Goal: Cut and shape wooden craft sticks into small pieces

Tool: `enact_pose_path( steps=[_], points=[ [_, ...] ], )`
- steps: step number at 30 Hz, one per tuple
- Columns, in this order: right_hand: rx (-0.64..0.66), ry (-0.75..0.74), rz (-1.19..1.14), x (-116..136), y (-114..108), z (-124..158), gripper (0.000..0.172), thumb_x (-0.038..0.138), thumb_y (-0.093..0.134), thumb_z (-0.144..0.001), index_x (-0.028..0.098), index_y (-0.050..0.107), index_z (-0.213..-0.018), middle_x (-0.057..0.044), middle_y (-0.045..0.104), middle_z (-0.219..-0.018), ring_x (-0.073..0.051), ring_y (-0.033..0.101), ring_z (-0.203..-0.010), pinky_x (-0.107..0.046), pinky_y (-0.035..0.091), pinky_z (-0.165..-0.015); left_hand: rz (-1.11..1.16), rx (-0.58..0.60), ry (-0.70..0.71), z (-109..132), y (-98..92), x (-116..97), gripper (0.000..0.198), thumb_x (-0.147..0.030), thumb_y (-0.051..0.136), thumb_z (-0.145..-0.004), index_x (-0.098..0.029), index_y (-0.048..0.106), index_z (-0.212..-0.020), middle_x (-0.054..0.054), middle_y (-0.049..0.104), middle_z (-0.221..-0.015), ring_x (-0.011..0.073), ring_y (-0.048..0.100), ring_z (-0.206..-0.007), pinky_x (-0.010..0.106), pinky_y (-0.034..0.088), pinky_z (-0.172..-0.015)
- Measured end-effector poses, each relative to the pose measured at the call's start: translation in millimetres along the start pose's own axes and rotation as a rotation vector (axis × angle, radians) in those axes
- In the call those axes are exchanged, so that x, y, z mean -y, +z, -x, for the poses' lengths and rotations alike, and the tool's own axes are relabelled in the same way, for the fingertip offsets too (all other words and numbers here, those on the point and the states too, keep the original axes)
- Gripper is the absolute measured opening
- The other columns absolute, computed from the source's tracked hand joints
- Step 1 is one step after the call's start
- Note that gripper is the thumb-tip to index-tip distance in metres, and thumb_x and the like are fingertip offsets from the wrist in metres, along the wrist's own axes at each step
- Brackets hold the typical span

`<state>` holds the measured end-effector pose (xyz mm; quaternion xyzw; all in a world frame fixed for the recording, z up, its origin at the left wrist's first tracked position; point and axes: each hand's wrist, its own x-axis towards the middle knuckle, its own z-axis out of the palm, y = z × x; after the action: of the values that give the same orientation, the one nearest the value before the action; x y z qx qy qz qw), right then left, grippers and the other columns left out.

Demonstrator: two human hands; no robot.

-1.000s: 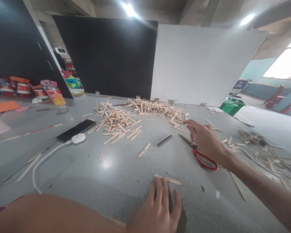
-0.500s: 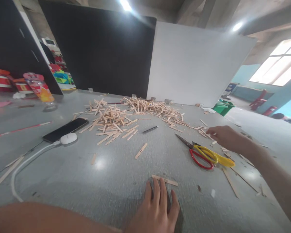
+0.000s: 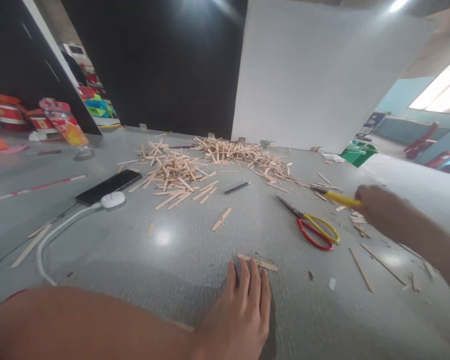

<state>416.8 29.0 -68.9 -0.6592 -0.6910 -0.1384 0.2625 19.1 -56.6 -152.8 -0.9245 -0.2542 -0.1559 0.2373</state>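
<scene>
My left hand (image 3: 243, 310) lies on the grey table with fingers stretched out, its fingertips at a wooden craft stick (image 3: 268, 264). Blurred by motion, my right hand (image 3: 377, 205) is closed around a yellow-handled tool (image 3: 343, 199) with a dark metal tip; its exact kind is unclear, perhaps pliers. The tool points left, above some stick pieces. Nearer to me lie scissors (image 3: 298, 212) with one red and one yellow handle loop. Another craft stick (image 3: 222, 219) rests at the middle of the table.
A heap of craft sticks (image 3: 176, 170) spreads across the back, before black and white panels (image 3: 322, 75). A dark pen (image 3: 237, 188) lies in front. At left are a phone (image 3: 110, 187), a white corded device (image 3: 113, 200) and a bottle (image 3: 69, 130). Loose sticks (image 3: 362, 270) lie at right.
My right hand has taken up the yellow-handled tool from beside the scissors and lifted it. My left hand stays by the stick. The view has tilted down a little.
</scene>
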Motion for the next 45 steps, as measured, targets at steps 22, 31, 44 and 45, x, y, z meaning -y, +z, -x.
enact_pose_path(
  steps=[22, 31, 44, 45],
  points=[
    [0.121, -0.272, -0.279, 139.4, -1.4, 43.6, 0.025, 0.031, 0.061, -0.097, 0.034, 0.059, -0.122, -0.006, 0.072, -0.112, -0.024, 0.073, -0.086, -0.035, 0.059, -0.071, 0.054, 0.12, -0.011, -3.6, -5.3, 2.0, 0.052, -0.026, 0.038, -0.101, 0.0, 0.06, -0.141, 0.028, 0.064, -0.133, 0.0469, 0.059, -0.123, 0.072, 0.039, -0.1],
    [0.289, -0.091, -0.563, 147.4, 18.5, 39.2, 0.009, 0.03, 0.057, -0.096, 0.029, 0.066, -0.098, -0.004, 0.071, -0.092, -0.02, 0.065, -0.069, -0.031, 0.051, -0.053, 0.082, 0.167, -0.009, -4.8, -7.7, 3.3, 0.054, -0.027, 0.04, -0.101, 0.001, 0.058, -0.143, 0.029, 0.063, -0.133, 0.047, 0.057, -0.124, 0.072, 0.044, -0.097],
    [0.137, 0.368, -0.877, 121.6, 44.5, 26.9, 0.012, 0.034, 0.065, -0.089, 0.024, 0.07, -0.09, 0.0, 0.062, -0.066, -0.017, 0.051, -0.051, -0.029, 0.041, -0.042, 0.048, 0.121, -0.029, -2.5, -4.0, 2.4, 0.052, -0.031, 0.044, -0.1, -0.006, 0.063, -0.141, 0.027, 0.065, -0.133, 0.0465, 0.063, -0.121, 0.067, 0.053, -0.09],
    [0.15, 0.378, -0.896, 120.8, 46.1, 26.2, 0.013, 0.036, 0.065, -0.089, 0.024, 0.07, -0.089, 0.0, 0.062, -0.065, -0.018, 0.053, -0.052, -0.029, 0.043, -0.044, 0.05, 0.121, -0.031, -2.3, -3.7, 2.2, 0.052, -0.031, 0.043, -0.1, -0.006, 0.062, -0.142, 0.027, 0.065, -0.134, 0.0466, 0.063, -0.121, 0.067, 0.053, -0.09]
  ],
)
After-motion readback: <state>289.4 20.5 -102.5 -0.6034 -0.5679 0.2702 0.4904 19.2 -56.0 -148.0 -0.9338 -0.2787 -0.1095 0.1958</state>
